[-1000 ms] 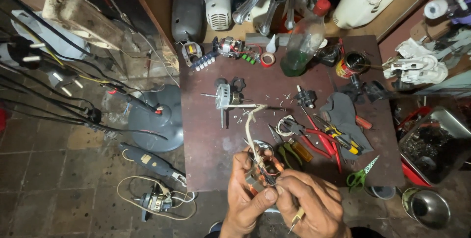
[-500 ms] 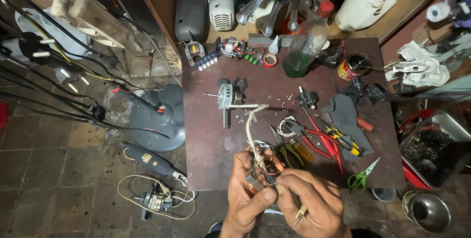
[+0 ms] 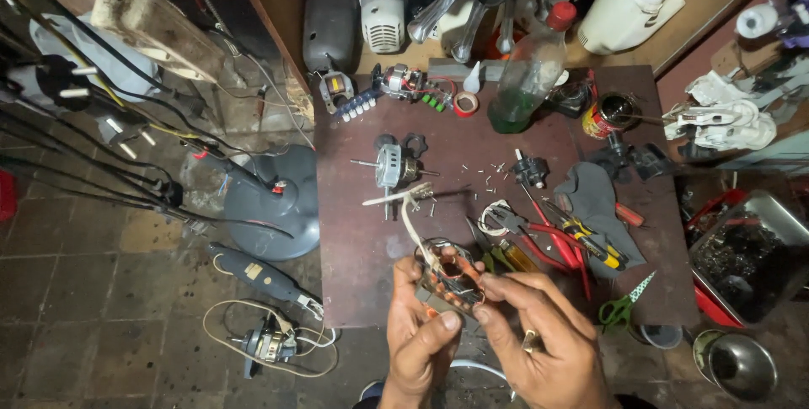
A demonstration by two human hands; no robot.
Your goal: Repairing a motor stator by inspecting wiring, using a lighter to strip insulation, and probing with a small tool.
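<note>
Stator coil (image 3: 449,277), a small motor winding w/ copper-coloured wire on a dark core, sits at the near edge of the desk (image 3: 362,240), held up between both hands just above the surface. Left hand (image 3: 419,337) has its grip clenched on the near-left side of the coil, thumb pressed up against the core. Right hand (image 3: 543,342) pinches the coil's right edge w/ thumb and forefinger, so its grip is grasping the coil too; a ring shows on one finger. White lead wires (image 3: 404,207) run from the coil toward the far side, ending near a small fan motor (image 3: 389,165) that lies on the desk, apart from the hands.

Step in hand looks like inspecting or working the winding, prob. at the terminals; exact contact point too small to tell. Next move likely needs one hand to steady the core while the other frees up for a tool. Red-handled pliers (image 3: 548,236) and yellow-handled screwdriver (image 3: 590,236) lie just right of the hands, green scissors (image 3: 624,304) near right.
</note>
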